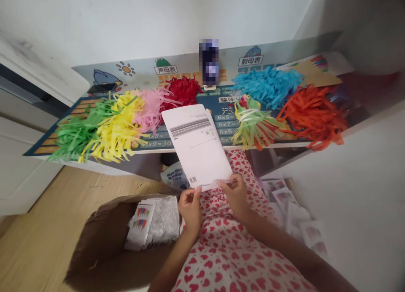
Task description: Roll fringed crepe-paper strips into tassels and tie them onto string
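Observation:
A white printed packet with a dark striped band and a small square code rests tilted over the table's front edge and my lap. My left hand pinches its near left corner. With fingers closed, my right hand grips the near right corner. Beyond the packet, a bundle of mixed green, yellow and red paper strips, bound with a white band, lies to the right. Red strips are heaped just behind it. What is inside the packet, if anything, is hidden.
Green, yellow and pink strips lie left; blue and orange strips lie right. A blurred-out upright device stands at the back. A cardboard box with packets sits below left; more packets lie below right.

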`<state>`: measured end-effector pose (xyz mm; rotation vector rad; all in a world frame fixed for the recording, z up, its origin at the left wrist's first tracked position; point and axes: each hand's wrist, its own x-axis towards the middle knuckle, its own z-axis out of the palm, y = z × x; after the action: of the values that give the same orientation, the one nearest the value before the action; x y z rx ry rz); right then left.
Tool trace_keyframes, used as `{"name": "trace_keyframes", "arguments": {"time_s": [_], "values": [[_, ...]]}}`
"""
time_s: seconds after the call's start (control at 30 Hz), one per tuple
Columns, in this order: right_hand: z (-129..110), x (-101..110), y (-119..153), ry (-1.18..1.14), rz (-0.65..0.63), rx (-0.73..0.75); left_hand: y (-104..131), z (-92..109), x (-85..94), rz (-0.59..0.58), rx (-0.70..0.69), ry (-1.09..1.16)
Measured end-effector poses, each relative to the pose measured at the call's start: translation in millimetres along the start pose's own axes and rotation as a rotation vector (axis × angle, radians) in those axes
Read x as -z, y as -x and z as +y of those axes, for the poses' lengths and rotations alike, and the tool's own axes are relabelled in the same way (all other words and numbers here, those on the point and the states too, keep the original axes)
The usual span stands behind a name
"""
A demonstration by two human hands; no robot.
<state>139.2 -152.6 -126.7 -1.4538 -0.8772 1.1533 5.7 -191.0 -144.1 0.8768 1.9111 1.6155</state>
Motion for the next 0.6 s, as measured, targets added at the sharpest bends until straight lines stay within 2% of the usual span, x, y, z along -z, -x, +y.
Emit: {"name": "trace_keyframes", "arguments": {"time_s": [0.13, 0.43, 0.5, 0.6], "values": [[0.0, -6.6, 1.2, 0.092, 0.076, 0.017, 3.0, 0.6, -3.7, 0.000, 0.002, -0.003], [3.4, -9.3, 2.8, 0.117, 0.106, 0.029, 9.4, -8.5, -9.0, 0.019, -0.016, 0.064], [4.2, -9.4, 2.8, 0.096, 0.096, 0.031, 8.3, -6.5, -10.2, -0.034, 0.040, 0.162], [6.6, -8.9, 2.7, 0.096, 0.075, 0.037, 5.6, -2.7, -10.5, -0.226, 0.146, 0.210]]}}
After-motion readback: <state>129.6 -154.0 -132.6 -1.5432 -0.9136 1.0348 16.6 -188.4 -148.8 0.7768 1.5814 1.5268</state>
